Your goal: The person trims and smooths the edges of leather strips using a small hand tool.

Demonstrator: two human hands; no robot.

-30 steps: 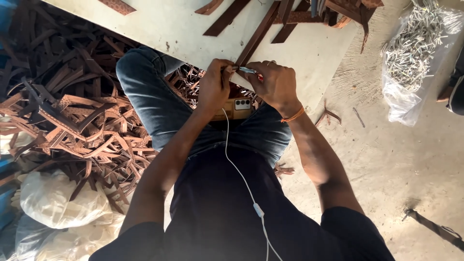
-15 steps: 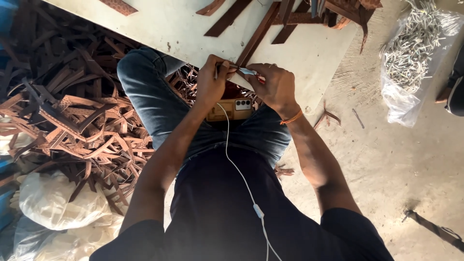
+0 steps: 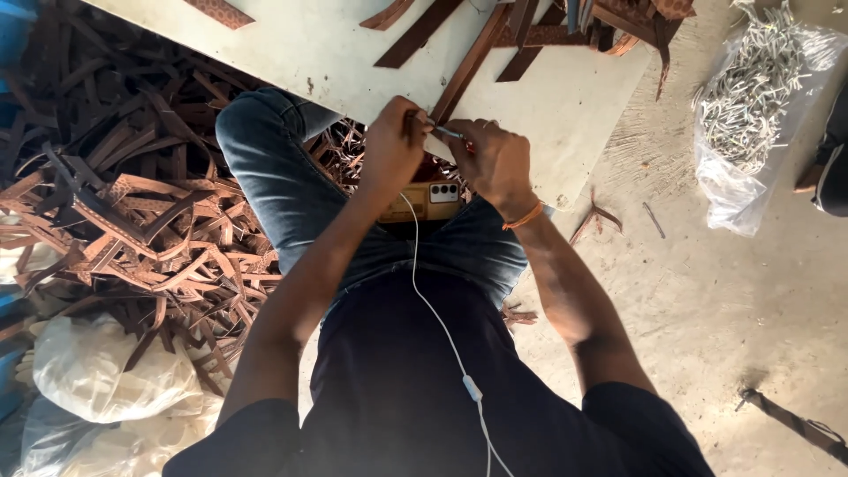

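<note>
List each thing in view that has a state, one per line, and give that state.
Left hand: closed on the brown strap.
Right hand: gripping a small metal tool.
Brown strap: lying on the white board, near end held.
Clear bag: open, full of metal pieces.

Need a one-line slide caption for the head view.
Seated person's left hand and right hand work a brown strap at a pale board, strap pile alongside.
</note>
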